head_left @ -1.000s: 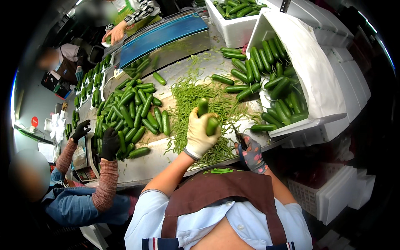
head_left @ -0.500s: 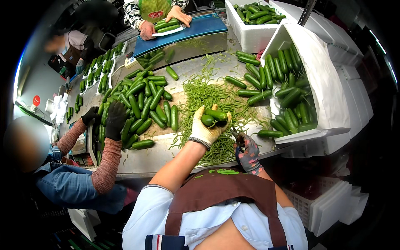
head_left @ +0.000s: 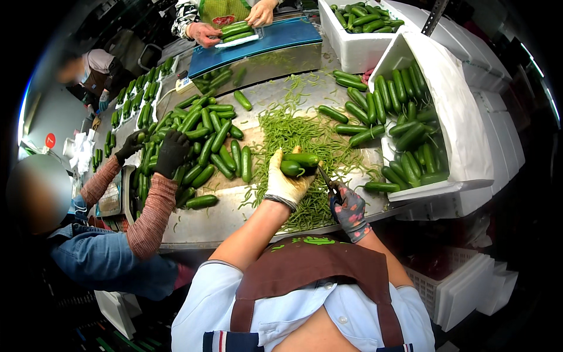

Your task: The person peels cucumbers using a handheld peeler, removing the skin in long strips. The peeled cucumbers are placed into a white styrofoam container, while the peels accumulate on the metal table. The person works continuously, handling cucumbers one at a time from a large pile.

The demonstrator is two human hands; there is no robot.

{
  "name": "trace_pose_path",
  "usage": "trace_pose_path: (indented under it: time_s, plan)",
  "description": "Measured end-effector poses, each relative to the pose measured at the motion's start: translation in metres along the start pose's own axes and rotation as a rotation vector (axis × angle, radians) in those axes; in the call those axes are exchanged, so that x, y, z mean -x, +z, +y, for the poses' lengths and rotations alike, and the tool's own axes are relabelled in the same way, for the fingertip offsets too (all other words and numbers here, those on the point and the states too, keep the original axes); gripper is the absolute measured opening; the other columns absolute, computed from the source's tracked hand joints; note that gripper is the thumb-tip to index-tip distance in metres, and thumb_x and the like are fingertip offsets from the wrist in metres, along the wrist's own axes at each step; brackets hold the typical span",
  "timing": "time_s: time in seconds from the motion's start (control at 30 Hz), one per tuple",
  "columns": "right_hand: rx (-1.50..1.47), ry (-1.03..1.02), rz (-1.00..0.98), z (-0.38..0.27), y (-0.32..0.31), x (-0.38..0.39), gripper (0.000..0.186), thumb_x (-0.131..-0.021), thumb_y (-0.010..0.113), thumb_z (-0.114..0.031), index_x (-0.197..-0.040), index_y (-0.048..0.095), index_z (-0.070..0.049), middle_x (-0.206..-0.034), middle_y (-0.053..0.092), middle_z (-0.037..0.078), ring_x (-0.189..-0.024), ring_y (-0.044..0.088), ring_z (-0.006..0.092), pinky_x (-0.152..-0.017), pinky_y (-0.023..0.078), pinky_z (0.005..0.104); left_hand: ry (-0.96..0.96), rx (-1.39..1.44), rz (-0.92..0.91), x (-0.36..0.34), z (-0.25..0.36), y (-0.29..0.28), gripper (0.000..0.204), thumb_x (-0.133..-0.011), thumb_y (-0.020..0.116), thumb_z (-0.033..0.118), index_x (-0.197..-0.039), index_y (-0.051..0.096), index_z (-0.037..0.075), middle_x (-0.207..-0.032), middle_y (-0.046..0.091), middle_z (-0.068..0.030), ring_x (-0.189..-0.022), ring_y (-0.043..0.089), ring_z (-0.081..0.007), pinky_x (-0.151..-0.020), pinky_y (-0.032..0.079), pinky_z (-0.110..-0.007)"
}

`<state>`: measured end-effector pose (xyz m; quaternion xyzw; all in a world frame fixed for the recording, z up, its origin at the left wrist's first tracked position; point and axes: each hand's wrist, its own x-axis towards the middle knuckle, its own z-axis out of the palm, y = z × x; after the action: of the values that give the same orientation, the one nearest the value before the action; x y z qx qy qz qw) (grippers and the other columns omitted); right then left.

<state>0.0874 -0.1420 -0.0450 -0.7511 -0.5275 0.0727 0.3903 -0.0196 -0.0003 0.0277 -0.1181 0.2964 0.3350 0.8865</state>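
Note:
My left hand [head_left: 284,185], in a cream glove, grips a pair of cucumbers [head_left: 296,165] held almost level above a heap of thin green pieces [head_left: 281,129]. Just to its right, my right hand [head_left: 350,211], in a grey flowered glove, is closed on dark scissors [head_left: 333,195], their blades raised to the right ends of the cucumbers. Whether the blades touch them, I cannot tell. The metal table [head_left: 229,196] under both carries loose cucumbers [head_left: 208,141] to the left and more beside a white foam box [head_left: 463,141] of cucumbers [head_left: 410,135] at the right.
A co-worker's black-gloved hands [head_left: 171,152] are in the cucumber pile at left. Across the table, another person's hands [head_left: 206,35] hold wrapped cucumbers over a blue platform [head_left: 270,38]. A third person [head_left: 88,79] stands by cucumber trays. A second foam box [head_left: 358,47] is behind.
My left hand has tipped the cucumbers from upright to level, and the scissors have risen toward their ends. The view has shifted; across the table, hands now work on wrapped cucumbers on the platform.

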Motion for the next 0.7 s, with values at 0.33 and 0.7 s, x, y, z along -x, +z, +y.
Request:
trace_pose_path:
  time_s: [0.33, 0.7]
  plan:
    - [-0.085, -0.074, -0.034, -0.030, 0.005, -0.008, 0.039, -0.066, 0.057, -0.017, -0.104, 0.051, -0.007, -0.081, 0.056, 0.012, -0.064, 0.055, 0.0288, -0.055, 0.045, 0.0330, 0.150, -0.150, -0.038, -0.009, 0.008, -0.015, 0.046, -0.078, 0.050, 0.043, -0.108, 0.047, 0.007, -0.108, 0.045, -0.0176, -0.098, 0.046, -0.0332, -0.084, 0.040, -0.050]
    - [-0.467, 0.143, -0.232, -0.002, 0.026, 0.010, 0.038, -0.069, 0.060, -0.020, -0.099, 0.052, 0.002, -0.079, 0.058, 0.015, -0.067, 0.057, 0.0258, -0.060, 0.044, 0.0296, 0.437, -0.116, -0.114, -0.044, 0.101, -0.002, 0.031, -0.075, 0.055, 0.038, -0.081, 0.052, 0.007, -0.075, 0.054, -0.0076, -0.073, 0.054, -0.0235, -0.068, 0.047, -0.041]
